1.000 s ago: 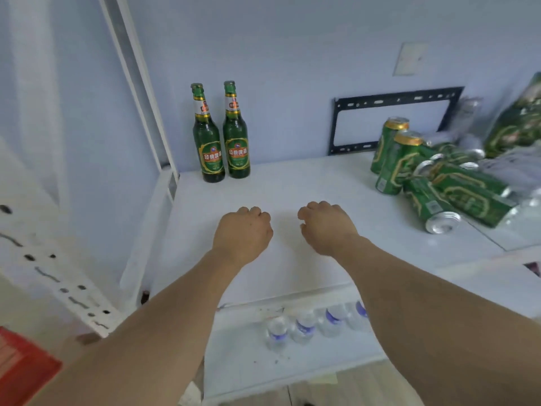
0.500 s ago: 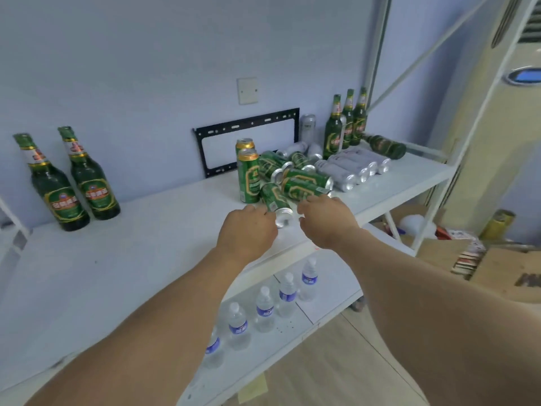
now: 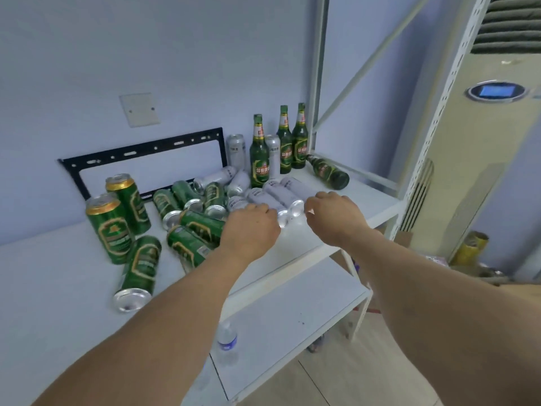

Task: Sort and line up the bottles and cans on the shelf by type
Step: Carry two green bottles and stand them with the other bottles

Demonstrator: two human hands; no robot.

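Evidently your left hand [image 3: 251, 230] and right hand [image 3: 336, 219], fingers loosely curled and seemingly holding nothing, reach over the toppled silver aluminium cans [image 3: 281, 197] to gather that type together.

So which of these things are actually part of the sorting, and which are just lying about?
Part of the job:
- green cans, two upright, the others lying down
- silver cans, mostly lying down
- green bottles, three upright, one on its side
- white shelf

Just lying about:
- black wall bracket
- water bottle on the lower shelf
- air conditioner
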